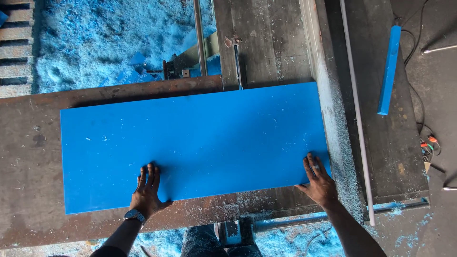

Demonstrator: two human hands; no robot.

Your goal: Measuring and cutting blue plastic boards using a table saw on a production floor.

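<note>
A large flat blue plastic sheet (200, 143) lies across a worn metal saw table (28, 157). My left hand (148, 190), with a wristwatch, rests flat on the sheet's near edge left of the middle. Fingers spread, my right hand (318, 183) presses on the sheet's near right corner. A thin saw blade (237, 66) stands in a slot of the table just beyond the sheet's far edge. Neither hand grips anything.
A raised fence (328, 109) dusted with shavings runs along the sheet's right end. Beyond it a narrow blue strip (389, 69) lies on a side table, near a white rod (357, 114). Blue shavings (95, 33) cover the floor at upper left. Cables (428, 143) lie far right.
</note>
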